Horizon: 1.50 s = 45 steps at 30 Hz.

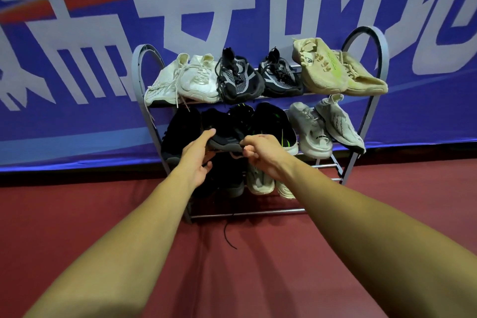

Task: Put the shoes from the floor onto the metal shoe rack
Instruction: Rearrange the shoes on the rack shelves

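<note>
A grey metal shoe rack (381,64) with three shelves stands against the blue banner. A black shoe (224,134) sits at the front of the middle shelf; my left hand (198,155) grips its left end and my right hand (263,155) pinches its right end. The top shelf carries white shoes (185,80), black-and-grey shoes (240,77) and beige shoes (335,70). On the middle shelf there are also a black shoe with green stripes (276,124) and a grey pair (325,126). Dark and pale shoes (258,181) lie on the bottom shelf, partly hidden by my hands.
A blue banner (77,111) with large white characters fills the wall behind the rack. The floor (258,266) is dark red. A loose black lace (228,236) trails from the bottom shelf onto the floor in front of the rack.
</note>
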{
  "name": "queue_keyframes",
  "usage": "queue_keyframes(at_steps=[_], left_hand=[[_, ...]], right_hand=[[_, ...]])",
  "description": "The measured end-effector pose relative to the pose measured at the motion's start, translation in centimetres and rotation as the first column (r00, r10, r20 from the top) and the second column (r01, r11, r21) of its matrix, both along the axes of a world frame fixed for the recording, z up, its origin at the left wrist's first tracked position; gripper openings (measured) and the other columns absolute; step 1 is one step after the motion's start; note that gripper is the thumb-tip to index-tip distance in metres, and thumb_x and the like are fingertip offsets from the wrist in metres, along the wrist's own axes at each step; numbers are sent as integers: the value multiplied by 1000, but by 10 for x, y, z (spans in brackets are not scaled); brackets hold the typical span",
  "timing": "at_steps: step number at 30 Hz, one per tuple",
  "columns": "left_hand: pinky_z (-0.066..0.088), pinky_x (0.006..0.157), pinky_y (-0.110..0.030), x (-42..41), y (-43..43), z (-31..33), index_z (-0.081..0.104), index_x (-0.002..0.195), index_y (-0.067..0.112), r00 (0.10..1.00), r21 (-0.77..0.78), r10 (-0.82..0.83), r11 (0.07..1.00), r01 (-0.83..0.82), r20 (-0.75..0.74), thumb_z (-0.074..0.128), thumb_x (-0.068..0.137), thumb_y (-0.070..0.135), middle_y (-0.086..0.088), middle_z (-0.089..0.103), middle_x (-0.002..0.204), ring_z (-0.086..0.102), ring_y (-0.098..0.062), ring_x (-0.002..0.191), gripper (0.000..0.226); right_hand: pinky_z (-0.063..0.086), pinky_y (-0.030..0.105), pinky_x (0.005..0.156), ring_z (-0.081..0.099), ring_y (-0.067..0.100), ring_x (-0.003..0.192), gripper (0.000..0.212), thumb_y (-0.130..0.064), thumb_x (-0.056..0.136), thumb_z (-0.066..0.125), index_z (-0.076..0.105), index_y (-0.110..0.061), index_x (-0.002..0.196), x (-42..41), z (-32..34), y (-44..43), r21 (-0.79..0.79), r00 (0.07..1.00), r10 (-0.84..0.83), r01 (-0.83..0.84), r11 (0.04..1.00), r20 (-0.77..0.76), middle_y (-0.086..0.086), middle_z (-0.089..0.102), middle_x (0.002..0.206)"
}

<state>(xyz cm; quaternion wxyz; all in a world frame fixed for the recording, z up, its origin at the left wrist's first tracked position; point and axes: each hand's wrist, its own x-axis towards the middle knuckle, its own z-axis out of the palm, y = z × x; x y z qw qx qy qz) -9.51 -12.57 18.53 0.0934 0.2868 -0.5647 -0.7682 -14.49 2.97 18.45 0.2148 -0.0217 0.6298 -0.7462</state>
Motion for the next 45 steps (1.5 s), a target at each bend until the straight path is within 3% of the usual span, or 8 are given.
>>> queue_keyframes(at_steps=[6, 9, 17, 24, 32, 38, 42, 45], left_hand=[[23, 44, -20, 2, -5, -6, 63, 79, 24, 997, 49, -75, 996, 76, -20, 75, 83, 25, 3, 61, 68, 46, -6, 52, 13], [21, 39, -19, -4, -10, -5, 58, 74, 19, 998, 26, 39, 999, -38, -41, 72, 83, 14, 5, 56, 53, 45, -3, 39, 17], [25, 38, -20, -5, -26, -18, 66, 79, 17, 986, 5, 161, 987, -161, -42, 75, 82, 20, -4, 69, 83, 52, -7, 61, 9], [29, 46, -22, -7, -22, -28, 68, 76, 16, 989, -141, 118, 984, -105, 87, 74, 82, 33, -3, 67, 82, 46, -9, 59, 19], [33, 50, -24, -2, -27, -24, 73, 87, 16, 996, -290, 46, 957, -22, 78, 72, 80, 46, 1, 72, 85, 54, -11, 67, 31], [45, 69, -32, 9, -12, -31, 68, 93, 19, 976, -555, -152, 804, 213, 155, 68, 80, 63, 0, 73, 94, 63, -16, 85, 46], [51, 88, -38, 11, 6, -29, 74, 80, 19, 959, -660, -200, 696, 283, 201, 68, 68, 70, -1, 75, 87, 67, -21, 89, 53], [51, 75, -32, 8, 22, -25, 72, 75, 19, 952, -706, -232, 639, 306, 202, 72, 65, 67, 2, 75, 81, 66, -17, 80, 49]], right_hand=[[30, 17, 36, 46, 13, 48, 16, 2, 91, 59, 52, -11, 85, 2, -2, -27, 15, 990, -104, 106, 994, -99, 7, 51, 62], [47, 25, 52, 56, 13, 55, 18, -2, 91, 65, 51, -12, 89, 0, -2, -38, 39, 984, -117, 123, 992, -137, 6, 58, 70], [57, 43, 89, 70, 27, 93, 16, -22, 77, 74, 60, -25, 85, -6, -12, -71, 200, 965, -163, 204, 958, -206, 10, 73, 97], [60, 42, 83, 75, 20, 69, 10, -16, 80, 66, 65, -21, 88, -10, -17, -75, 360, 968, -139, 209, 909, -211, -4, 70, 59], [62, 41, 76, 73, 17, 55, 15, -27, 81, 65, 64, -20, 94, -5, -9, -58, 501, 922, 66, 146, 853, -381, 4, 75, 79], [61, 42, 78, 73, 25, 78, 22, -38, 64, 62, 65, -22, 77, -2, -4, -21, 653, 888, 165, 178, 736, -428, 4, 75, 78], [57, 38, 82, 69, 23, 89, 15, -35, 76, 65, 66, -23, 85, 2, 0, 16, 709, 881, 177, 218, 671, -439, 3, 74, 89], [57, 38, 83, 68, 27, 93, 17, -36, 79, 65, 67, -22, 87, 4, 1, 44, 737, 878, 174, 250, 628, -446, 7, 74, 93]])
